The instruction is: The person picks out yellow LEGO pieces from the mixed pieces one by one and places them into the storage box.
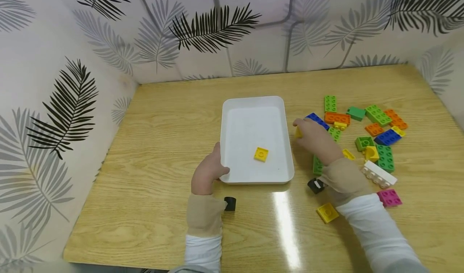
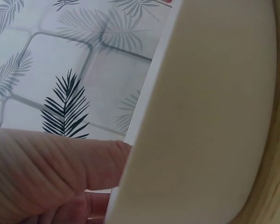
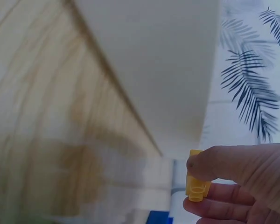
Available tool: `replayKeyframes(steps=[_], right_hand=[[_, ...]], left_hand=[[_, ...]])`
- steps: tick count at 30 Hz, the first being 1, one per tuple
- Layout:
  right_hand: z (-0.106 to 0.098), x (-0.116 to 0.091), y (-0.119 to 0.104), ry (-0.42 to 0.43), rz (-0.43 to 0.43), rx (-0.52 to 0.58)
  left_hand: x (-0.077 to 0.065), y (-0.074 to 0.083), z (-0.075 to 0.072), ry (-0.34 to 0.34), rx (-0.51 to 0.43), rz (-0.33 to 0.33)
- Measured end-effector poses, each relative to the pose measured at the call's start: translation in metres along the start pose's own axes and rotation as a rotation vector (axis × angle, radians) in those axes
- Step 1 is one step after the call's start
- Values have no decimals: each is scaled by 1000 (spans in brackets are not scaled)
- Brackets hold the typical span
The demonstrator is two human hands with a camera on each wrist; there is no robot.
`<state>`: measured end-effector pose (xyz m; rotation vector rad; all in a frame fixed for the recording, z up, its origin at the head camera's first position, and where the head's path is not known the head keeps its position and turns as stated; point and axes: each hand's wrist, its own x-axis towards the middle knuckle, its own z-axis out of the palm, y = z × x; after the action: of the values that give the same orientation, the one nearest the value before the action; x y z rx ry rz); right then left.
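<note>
A white tray (image 1: 250,124) lies on the wooden table, with one flat yellow brick (image 1: 261,154) inside near its front. My left hand (image 1: 207,172) grips the tray's left side by the front corner; in the left wrist view the thumb (image 2: 102,163) lies at the rim and the other fingers are partly hidden by the wall. Just beyond the tray's right wall, my right hand (image 1: 316,139) pinches a small yellow brick (image 3: 197,187) between thumb and fingers. In the right wrist view this brick sits close to the tray's outer wall.
Loose building bricks spread right of the tray, among them a white brick (image 1: 378,174), a pink brick (image 1: 389,198) and an orange brick (image 1: 337,118). Another flat yellow brick (image 1: 328,213) lies nearer the front. A patterned wall (image 1: 253,59) bounds the table's back.
</note>
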<state>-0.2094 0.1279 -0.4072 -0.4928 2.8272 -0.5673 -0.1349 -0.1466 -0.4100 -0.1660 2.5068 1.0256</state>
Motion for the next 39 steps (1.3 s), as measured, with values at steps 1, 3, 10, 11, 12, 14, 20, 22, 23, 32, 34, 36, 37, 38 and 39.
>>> replayKeyframes(steps=[1,3,10,11,12,14,20,22,23,32,34,36,37,38,39], right_hand=[[-1,0,-4,1,-1,-5],[-4,-1,-12,2,4,-12],[-8,-4,-38,-3,10,-26],[-8,-4,-43,-4,3,-39],[-8,-5,-47,-1,-9,-54],[-6,-6,-56,8,-45,-105],[11,-6,-79,21,-170,-253],[18,-6,-85,10,-197,-255],[21,-6,-89,5,-208,-262],[47,-8,-102,13,-341,-288],[51,-8,-102,11,-362,-294],[54,-8,-103,-1,-374,-297],[55,-8,-103,-7,-380,-297],[56,-8,-104,-15,-384,-295],[56,-8,-105,-16,-391,-302]], left_hand=[[0,0,0,1,-7,-2],[0,0,1,2,-13,-6],[-1,0,1,5,19,-31],[0,0,1,4,22,-29],[0,0,1,5,25,-28],[0,0,1,9,29,-24],[1,0,1,29,40,2],[2,-1,2,35,30,16],[2,-1,2,32,19,17],[0,0,3,24,-18,27],[0,0,3,26,-16,28],[0,0,3,27,-12,29],[-1,0,2,28,-7,26],[-1,0,2,30,0,25],[-1,0,2,31,6,25]])
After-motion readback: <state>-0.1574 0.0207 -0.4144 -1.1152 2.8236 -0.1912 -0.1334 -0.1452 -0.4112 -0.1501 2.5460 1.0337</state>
